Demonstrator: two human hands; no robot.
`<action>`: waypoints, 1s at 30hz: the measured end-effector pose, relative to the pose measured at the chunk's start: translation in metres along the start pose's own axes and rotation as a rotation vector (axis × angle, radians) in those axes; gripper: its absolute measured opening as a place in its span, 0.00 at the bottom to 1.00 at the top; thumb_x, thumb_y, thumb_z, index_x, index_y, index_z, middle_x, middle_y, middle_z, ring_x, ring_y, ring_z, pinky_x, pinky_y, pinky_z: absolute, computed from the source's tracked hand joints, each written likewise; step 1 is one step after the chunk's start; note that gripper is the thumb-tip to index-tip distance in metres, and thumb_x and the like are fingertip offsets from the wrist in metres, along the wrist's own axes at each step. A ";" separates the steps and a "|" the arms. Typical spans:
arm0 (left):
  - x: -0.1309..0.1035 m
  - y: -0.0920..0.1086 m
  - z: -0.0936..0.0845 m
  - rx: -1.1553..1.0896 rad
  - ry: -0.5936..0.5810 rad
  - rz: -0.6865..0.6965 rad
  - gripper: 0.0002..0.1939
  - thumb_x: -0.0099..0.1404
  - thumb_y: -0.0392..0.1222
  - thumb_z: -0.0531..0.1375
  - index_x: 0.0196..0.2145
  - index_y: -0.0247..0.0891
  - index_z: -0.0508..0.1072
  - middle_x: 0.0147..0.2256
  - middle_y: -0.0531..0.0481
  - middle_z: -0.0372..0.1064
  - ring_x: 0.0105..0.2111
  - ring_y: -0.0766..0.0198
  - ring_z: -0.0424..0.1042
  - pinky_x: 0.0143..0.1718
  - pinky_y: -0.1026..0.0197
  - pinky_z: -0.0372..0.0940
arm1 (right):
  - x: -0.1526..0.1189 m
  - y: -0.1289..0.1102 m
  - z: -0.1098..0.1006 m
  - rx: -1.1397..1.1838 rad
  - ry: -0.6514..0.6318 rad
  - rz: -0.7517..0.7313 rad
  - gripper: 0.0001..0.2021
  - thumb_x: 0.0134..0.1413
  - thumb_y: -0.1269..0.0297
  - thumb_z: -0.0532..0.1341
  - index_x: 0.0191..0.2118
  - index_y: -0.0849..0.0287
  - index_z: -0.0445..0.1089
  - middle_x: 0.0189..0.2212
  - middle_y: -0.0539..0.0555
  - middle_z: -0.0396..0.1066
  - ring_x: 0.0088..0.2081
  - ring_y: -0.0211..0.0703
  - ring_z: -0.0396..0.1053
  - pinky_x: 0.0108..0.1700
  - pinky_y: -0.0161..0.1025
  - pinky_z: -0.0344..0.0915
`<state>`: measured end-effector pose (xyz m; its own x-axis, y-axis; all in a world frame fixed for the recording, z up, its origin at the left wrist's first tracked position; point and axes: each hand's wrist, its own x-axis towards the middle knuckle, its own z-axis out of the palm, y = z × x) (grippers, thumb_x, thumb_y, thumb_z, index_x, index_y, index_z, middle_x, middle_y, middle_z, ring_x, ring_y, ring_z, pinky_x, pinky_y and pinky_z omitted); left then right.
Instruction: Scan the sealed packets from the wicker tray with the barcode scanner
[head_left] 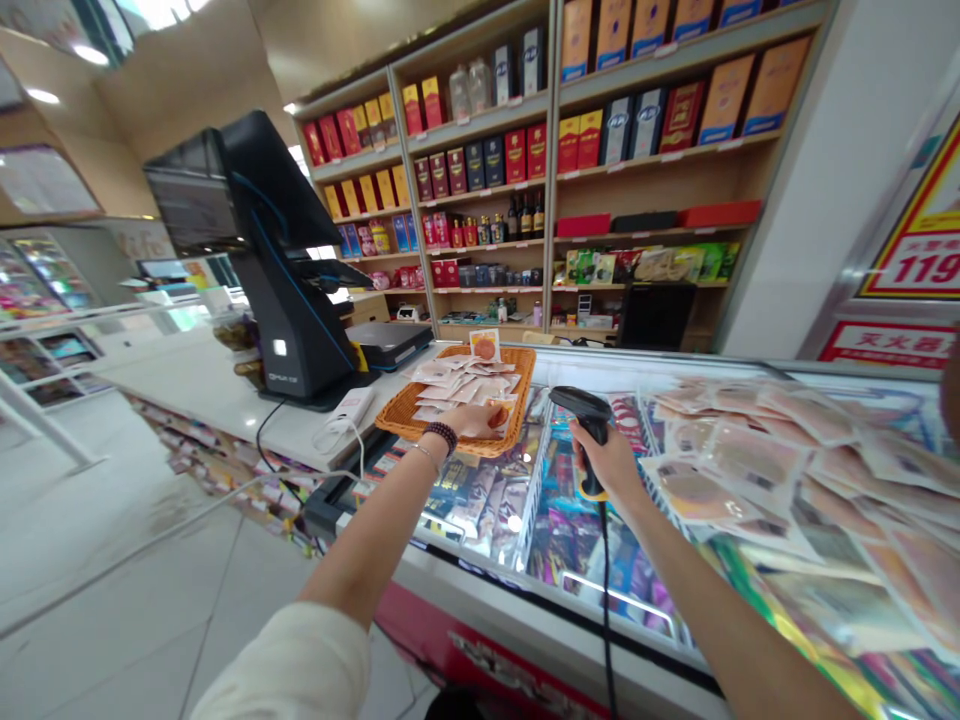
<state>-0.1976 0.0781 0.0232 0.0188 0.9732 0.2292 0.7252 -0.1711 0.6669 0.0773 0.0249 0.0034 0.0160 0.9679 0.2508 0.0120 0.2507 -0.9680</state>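
Note:
My left hand (472, 421), with a beaded bracelet at the wrist, is at the front of an orange wicker basket (397, 412). Its fingers are closed on a flat packet (501, 412) with an orange round on it; the grip is partly hidden. Many pale flat packets (466, 378) lie in the basket, and one stands up at its back rim. In my right hand (609, 462) is a black barcode scanner (592, 425), held upright by its handle, its head pointing left towards the basket. Its cable hangs down in front of the freezer.
A glass-topped chest freezer (555, 540) carries the basket and, at right, a heap of flat packets (757, 465). On the counter at left stand a checkout terminal (262, 270), a scale (390, 343) and a white power strip (351, 408) with cables. Shelves (480, 225) of boxes rise behind.

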 end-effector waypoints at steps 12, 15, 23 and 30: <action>0.003 0.034 -0.011 -0.013 0.277 -0.067 0.10 0.60 0.36 0.66 0.23 0.39 0.71 0.30 0.36 0.76 0.46 0.42 0.78 0.54 0.48 0.68 | 0.001 0.003 -0.004 0.021 -0.013 0.002 0.23 0.42 0.39 0.69 0.22 0.53 0.63 0.12 0.48 0.65 0.13 0.39 0.62 0.16 0.36 0.60; 0.009 0.058 0.008 -0.387 0.254 -0.047 0.02 0.60 0.34 0.65 0.32 0.36 0.76 0.35 0.39 0.78 0.42 0.48 0.78 0.48 0.49 0.72 | 0.002 -0.005 -0.010 0.046 0.006 -0.017 0.23 0.43 0.40 0.69 0.24 0.54 0.65 0.14 0.47 0.66 0.14 0.38 0.63 0.17 0.35 0.61; 0.017 0.106 0.101 -1.122 0.110 0.034 0.21 0.56 0.33 0.68 0.49 0.38 0.76 0.47 0.42 0.79 0.44 0.54 0.80 0.51 0.48 0.74 | 0.000 -0.025 -0.035 0.050 0.043 -0.040 0.23 0.44 0.40 0.69 0.22 0.54 0.64 0.13 0.47 0.65 0.13 0.37 0.61 0.17 0.36 0.59; 0.022 0.107 0.151 -1.254 0.207 0.013 0.26 0.56 0.40 0.71 0.52 0.37 0.74 0.50 0.39 0.78 0.45 0.56 0.79 0.50 0.52 0.73 | -0.003 -0.013 -0.048 -0.117 0.041 0.017 0.23 0.45 0.39 0.65 0.19 0.53 0.64 0.10 0.49 0.64 0.12 0.38 0.61 0.18 0.36 0.59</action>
<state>-0.0158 0.1044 -0.0075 -0.1689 0.9475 0.2715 -0.4225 -0.3184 0.8486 0.1251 0.0183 0.0153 0.0580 0.9698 0.2370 0.1275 0.2283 -0.9652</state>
